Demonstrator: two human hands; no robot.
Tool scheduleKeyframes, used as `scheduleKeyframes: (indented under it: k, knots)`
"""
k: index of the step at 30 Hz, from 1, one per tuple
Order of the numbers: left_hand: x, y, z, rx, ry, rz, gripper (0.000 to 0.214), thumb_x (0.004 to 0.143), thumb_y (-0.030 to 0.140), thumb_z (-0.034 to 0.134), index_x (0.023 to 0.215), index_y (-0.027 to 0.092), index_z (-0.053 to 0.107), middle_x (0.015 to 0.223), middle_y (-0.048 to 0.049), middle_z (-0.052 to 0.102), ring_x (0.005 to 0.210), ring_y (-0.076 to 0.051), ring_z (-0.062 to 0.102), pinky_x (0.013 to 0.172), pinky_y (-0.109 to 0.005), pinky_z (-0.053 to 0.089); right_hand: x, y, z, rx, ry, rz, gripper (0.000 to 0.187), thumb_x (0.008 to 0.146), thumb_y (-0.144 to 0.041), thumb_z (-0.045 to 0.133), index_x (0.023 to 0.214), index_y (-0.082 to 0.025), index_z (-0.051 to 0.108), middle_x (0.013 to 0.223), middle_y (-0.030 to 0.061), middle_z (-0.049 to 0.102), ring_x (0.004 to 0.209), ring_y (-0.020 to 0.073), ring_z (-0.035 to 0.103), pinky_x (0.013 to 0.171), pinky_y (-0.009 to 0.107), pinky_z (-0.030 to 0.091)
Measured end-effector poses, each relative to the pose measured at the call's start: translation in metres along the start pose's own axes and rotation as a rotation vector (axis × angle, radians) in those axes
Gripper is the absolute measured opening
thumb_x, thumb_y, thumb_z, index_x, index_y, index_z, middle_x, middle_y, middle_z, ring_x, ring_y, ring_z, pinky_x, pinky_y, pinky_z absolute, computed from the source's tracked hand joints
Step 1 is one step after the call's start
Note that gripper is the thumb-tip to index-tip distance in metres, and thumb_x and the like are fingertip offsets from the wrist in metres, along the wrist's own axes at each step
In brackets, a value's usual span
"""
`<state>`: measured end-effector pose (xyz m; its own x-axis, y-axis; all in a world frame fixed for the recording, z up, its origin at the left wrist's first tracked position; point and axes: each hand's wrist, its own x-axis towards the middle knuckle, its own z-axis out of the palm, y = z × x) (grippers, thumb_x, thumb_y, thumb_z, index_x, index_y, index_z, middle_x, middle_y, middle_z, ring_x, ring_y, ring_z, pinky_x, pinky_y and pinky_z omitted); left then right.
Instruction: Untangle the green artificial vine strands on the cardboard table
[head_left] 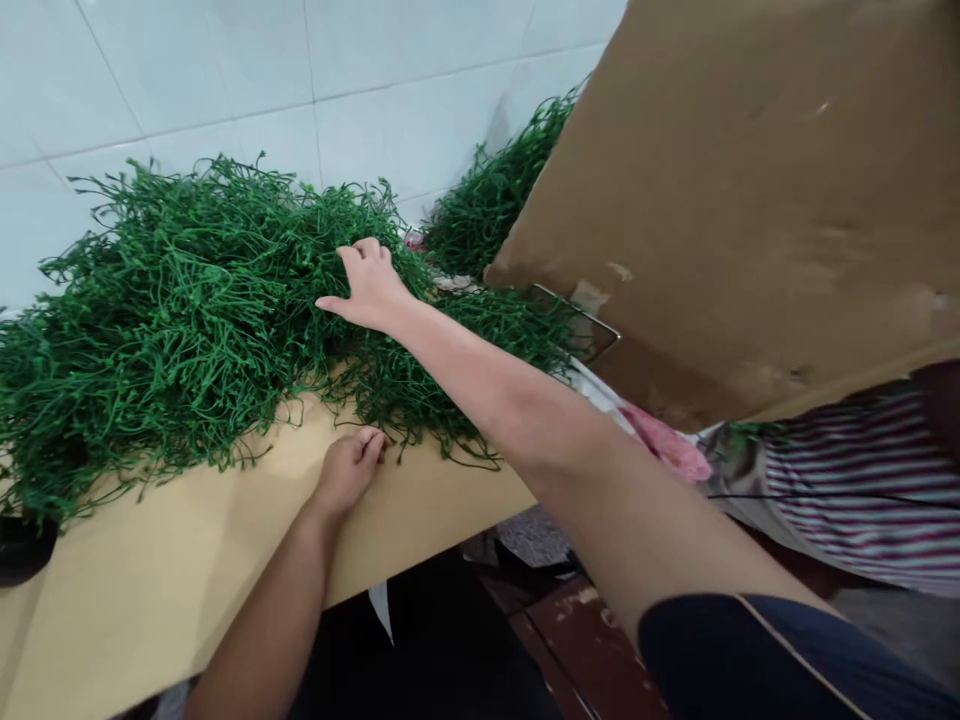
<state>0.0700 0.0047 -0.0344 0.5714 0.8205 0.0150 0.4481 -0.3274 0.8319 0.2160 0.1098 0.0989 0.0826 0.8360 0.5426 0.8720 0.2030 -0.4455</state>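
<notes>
A big heap of thin green plastic stems lies on a light wooden table against a white tiled wall. My right hand reaches into the heap, fingers spread and pressed into the stems near its right side. My left hand rests on the table's front edge just below the heap, fingers curled around a few stem ends; whether it grips them is unclear.
A large brown cardboard sheet leans in at the upper right, with more green stems behind it. A striped bag or cloth and pink material lie at the right. Dark floor shows below the table.
</notes>
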Motion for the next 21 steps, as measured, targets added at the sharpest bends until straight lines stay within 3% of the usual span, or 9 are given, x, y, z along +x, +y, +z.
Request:
scheduleKeyframes:
  k: [3, 5, 7, 11, 15, 18, 21]
  knots:
    - [0.000, -0.002, 0.000, -0.065, 0.012, 0.014, 0.032, 0.088, 0.039, 0.036, 0.083, 0.017, 0.059, 0.069, -0.0003, 0.056, 0.068, -0.012, 0.053, 0.067, -0.023, 0.041, 0.001, -0.018, 0.020, -0.075, -0.087, 0.025, 0.047, 0.073, -0.027, 0.069, 0.111, -0.008, 0.050, 0.113, 0.0180, 0.051, 0.108, 0.0314, 0.051, 0.089, 0.049, 0.043]
    - [-0.001, -0.003, 0.000, -0.099, 0.018, 0.017, 0.032, 0.088, 0.039, 0.037, 0.083, 0.016, 0.059, 0.069, -0.0005, 0.055, 0.068, -0.011, 0.052, 0.066, -0.023, 0.041, -0.010, -0.026, 0.024, -0.077, -0.150, -0.014, 0.023, 0.083, -0.021, 0.054, 0.104, -0.011, 0.052, 0.101, 0.0142, 0.058, 0.095, 0.0250, 0.058, 0.084, 0.041, 0.045]
    - [-0.001, -0.003, 0.000, -0.125, 0.016, 0.006, 0.032, 0.088, 0.039, 0.038, 0.084, 0.016, 0.059, 0.069, -0.0004, 0.055, 0.067, -0.011, 0.051, 0.066, -0.023, 0.041, -0.023, -0.029, 0.021, -0.049, -0.177, -0.078, 0.011, 0.087, -0.016, 0.045, 0.094, -0.013, 0.053, 0.092, 0.0108, 0.060, 0.086, 0.0213, 0.058, 0.080, 0.036, 0.044]
    - [0.002, -0.003, 0.003, -0.215, 0.021, -0.034, 0.028, 0.086, 0.037, 0.043, 0.081, 0.016, 0.061, 0.066, 0.0010, 0.054, 0.064, -0.009, 0.049, 0.062, -0.022, 0.039, -0.046, -0.030, 0.007, 0.064, -0.161, -0.112, 0.006, 0.083, -0.012, 0.046, 0.080, -0.016, 0.048, 0.080, 0.0051, 0.058, 0.075, 0.0152, 0.053, 0.073, 0.029, 0.040]
    - [0.009, -0.003, -0.004, -0.648, 0.188, -0.208, 0.019, 0.080, 0.034, 0.054, 0.074, 0.016, 0.057, 0.057, 0.0030, 0.051, 0.053, -0.008, 0.045, 0.053, -0.022, 0.036, -0.089, -0.043, -0.006, 0.293, -0.200, -0.201, 0.013, 0.081, -0.009, 0.043, 0.072, -0.019, 0.041, 0.070, -0.0001, 0.051, 0.066, 0.0110, 0.045, 0.066, 0.024, 0.037]
    - [0.009, -0.003, -0.022, -0.877, 0.352, -0.282, 0.024, 0.085, 0.041, 0.046, 0.079, 0.019, 0.054, 0.064, 0.0017, 0.057, 0.059, -0.010, 0.052, 0.058, -0.023, 0.043, -0.138, -0.053, -0.007, 0.405, -0.249, -0.256, 0.013, 0.080, -0.010, 0.039, 0.071, -0.020, 0.040, 0.071, 0.0009, 0.051, 0.067, 0.0116, 0.045, 0.064, 0.024, 0.036]
    - [0.001, 0.004, -0.043, -0.975, 0.312, -0.328, 0.043, 0.089, 0.051, 0.031, 0.085, 0.017, 0.057, 0.070, -0.0026, 0.063, 0.063, -0.012, 0.059, 0.062, -0.026, 0.048, -0.183, -0.054, 0.001, 0.458, -0.286, -0.220, 0.012, 0.082, -0.014, 0.040, 0.072, -0.020, 0.041, 0.069, 0.0017, 0.052, 0.064, 0.0124, 0.045, 0.059, 0.024, 0.035]
